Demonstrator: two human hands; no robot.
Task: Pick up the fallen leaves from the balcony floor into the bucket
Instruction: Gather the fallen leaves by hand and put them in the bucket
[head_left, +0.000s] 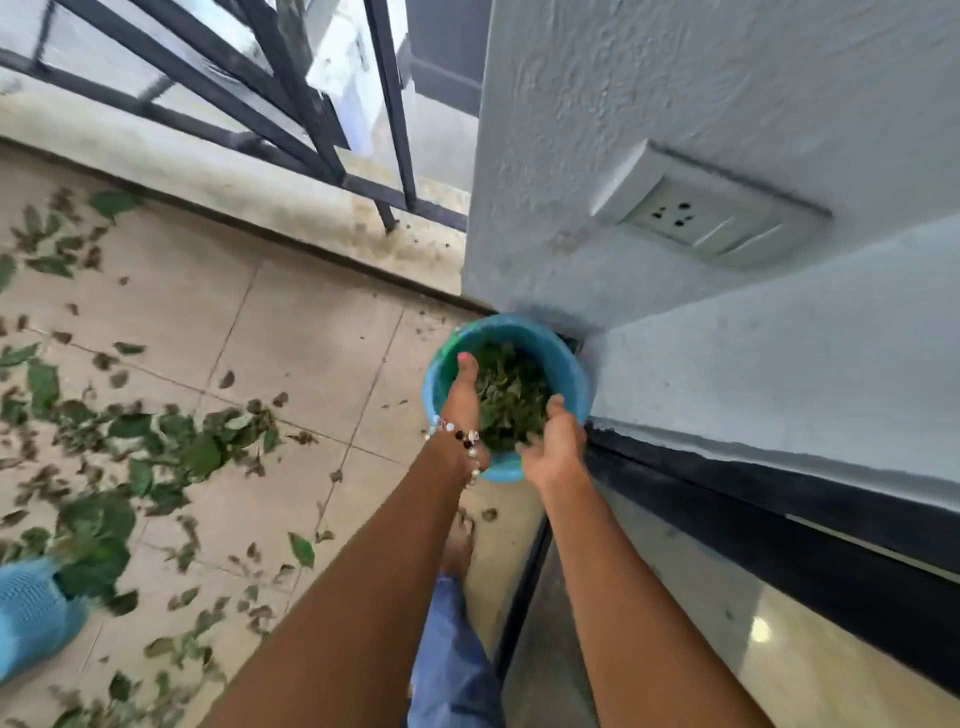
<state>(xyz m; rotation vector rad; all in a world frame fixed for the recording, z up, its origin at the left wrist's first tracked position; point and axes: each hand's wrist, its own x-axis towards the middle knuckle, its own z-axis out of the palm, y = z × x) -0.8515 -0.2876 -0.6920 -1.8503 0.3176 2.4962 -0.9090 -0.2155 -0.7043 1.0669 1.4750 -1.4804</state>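
Green leaves fill the bucket beneath both grips: left hand and right hand open, releasing; shake fingers clean before returning to the floor scatter

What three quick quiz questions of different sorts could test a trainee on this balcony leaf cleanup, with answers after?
1. True or false: the bucket already holds leaves.
2. Where do most loose leaves lie? A) left of the bucket on the floor B) on the wall socket C) on the railing
3. Fill in: the left hand and right hand are both over the ____.

Key: 1 true; 2 A; 3 bucket.
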